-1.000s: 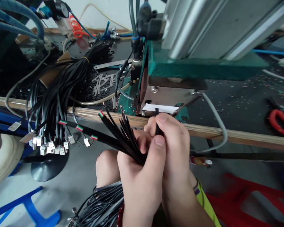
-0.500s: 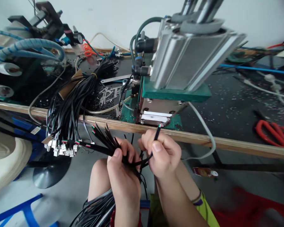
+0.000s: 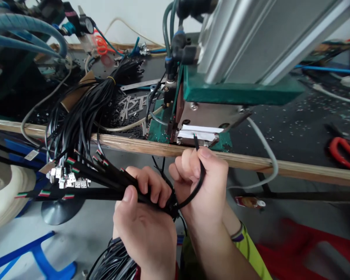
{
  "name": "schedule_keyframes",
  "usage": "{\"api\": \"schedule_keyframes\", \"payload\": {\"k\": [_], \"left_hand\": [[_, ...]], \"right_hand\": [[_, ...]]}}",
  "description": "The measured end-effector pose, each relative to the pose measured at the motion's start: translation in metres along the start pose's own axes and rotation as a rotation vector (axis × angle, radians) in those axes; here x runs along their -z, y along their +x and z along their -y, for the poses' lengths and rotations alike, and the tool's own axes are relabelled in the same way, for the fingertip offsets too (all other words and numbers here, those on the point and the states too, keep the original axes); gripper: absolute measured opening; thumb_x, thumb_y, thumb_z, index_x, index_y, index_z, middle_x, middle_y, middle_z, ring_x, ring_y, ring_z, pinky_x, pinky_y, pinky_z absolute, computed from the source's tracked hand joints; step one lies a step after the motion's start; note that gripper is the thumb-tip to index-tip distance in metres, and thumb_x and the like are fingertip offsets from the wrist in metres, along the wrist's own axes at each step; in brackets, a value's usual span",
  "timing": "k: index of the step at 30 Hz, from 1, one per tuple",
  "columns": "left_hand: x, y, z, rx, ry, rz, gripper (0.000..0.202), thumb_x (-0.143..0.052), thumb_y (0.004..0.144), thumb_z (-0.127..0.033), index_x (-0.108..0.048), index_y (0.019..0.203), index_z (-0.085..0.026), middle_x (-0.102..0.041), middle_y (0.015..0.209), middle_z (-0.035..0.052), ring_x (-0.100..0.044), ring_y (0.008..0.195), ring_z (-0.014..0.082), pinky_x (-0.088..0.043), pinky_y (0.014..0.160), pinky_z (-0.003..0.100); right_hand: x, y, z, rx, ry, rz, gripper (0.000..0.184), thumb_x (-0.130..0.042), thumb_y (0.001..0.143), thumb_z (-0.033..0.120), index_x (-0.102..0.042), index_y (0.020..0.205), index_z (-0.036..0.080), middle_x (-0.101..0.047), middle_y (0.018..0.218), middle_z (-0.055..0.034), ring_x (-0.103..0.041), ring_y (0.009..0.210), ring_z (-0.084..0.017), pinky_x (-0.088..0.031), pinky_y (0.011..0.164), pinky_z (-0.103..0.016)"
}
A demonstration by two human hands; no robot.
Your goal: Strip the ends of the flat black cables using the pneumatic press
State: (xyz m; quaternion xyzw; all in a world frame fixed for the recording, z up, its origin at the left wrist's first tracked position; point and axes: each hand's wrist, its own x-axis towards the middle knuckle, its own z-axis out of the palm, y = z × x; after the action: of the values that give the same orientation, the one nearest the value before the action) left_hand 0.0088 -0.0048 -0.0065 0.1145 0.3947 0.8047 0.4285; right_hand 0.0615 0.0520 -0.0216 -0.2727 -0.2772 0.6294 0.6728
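Workbench edge [image 3: 280, 165] ahead: right hand [image 3: 205, 182] pinches cable [image 3: 197, 145], tip up toward press [image 3: 239, 91]; left hand [image 3: 146, 225] grips bundle [image 3: 99, 181] pointing left.

The green press [image 3: 239, 83] is overhanging the desk [image 3: 294, 168] edge, leaving only a narrow slot above the right hand [image 3: 205, 182]. Hanging cables [image 3: 76, 124] are crowding the left side; a grey hose [image 3: 270, 151] is looping down on the right, with bare desk lying open toward the red scissors [image 3: 345, 149].
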Motion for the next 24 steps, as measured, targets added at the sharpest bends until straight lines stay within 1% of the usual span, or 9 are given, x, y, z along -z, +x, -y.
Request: {"api": "schedule_keyframes", "payload": {"k": [5,8,12,16,24], "left_hand": [[-0.004,0.001,0.008,0.022,-0.024,0.044,0.03,-0.075,0.09,-0.036,-0.058,0.07,-0.022,-0.039,0.065,-0.0026,-0.038,0.058,0.014,-0.039,0.051,0.025],[-0.005,0.003,0.01,0.034,-0.034,0.041,0.03,-0.076,0.09,-0.036,-0.059,0.07,-0.022,-0.038,0.066,-0.0027,-0.038,0.058,0.0138,-0.039,0.05,0.024],[-0.006,0.004,0.01,0.041,-0.047,0.023,0.031,-0.079,0.088,-0.039,-0.06,0.07,-0.021,-0.039,0.066,-0.0029,-0.038,0.058,0.0138,-0.039,0.049,0.024],[-0.007,0.004,0.011,0.041,-0.062,0.012,0.028,-0.077,0.087,-0.036,-0.062,0.069,-0.021,-0.04,0.065,-0.0027,-0.039,0.058,0.0138,-0.04,0.049,0.024],[-0.009,0.003,0.011,0.03,-0.053,0.011,0.03,-0.078,0.087,-0.038,-0.062,0.069,-0.021,-0.04,0.065,-0.0027,-0.038,0.058,0.0136,-0.039,0.048,0.024]], "right_hand": [[-0.005,0.004,-0.005,0.014,-0.025,-0.106,0.047,-0.068,0.092,0.025,-0.044,0.052,0.025,-0.029,0.051,0.0093,-0.022,0.046,-0.009,-0.028,0.045,-0.026],[-0.005,0.005,-0.004,0.027,-0.045,-0.148,0.047,-0.067,0.094,0.028,-0.045,0.052,0.025,-0.03,0.051,0.0087,-0.024,0.046,-0.009,-0.026,0.046,-0.027],[-0.006,0.005,-0.002,0.021,-0.05,-0.148,0.048,-0.066,0.095,0.028,-0.046,0.052,0.025,-0.03,0.051,0.0086,-0.026,0.046,-0.01,-0.026,0.045,-0.028],[-0.007,0.005,-0.001,0.011,-0.041,-0.13,0.051,-0.065,0.098,0.027,-0.045,0.052,0.025,-0.03,0.052,0.0081,-0.028,0.048,-0.011,-0.029,0.047,-0.029],[-0.009,0.004,0.0,-0.006,-0.061,-0.156,0.049,-0.065,0.099,0.029,-0.045,0.054,0.025,-0.03,0.053,0.0086,-0.026,0.048,-0.01,-0.027,0.047,-0.028]]}}
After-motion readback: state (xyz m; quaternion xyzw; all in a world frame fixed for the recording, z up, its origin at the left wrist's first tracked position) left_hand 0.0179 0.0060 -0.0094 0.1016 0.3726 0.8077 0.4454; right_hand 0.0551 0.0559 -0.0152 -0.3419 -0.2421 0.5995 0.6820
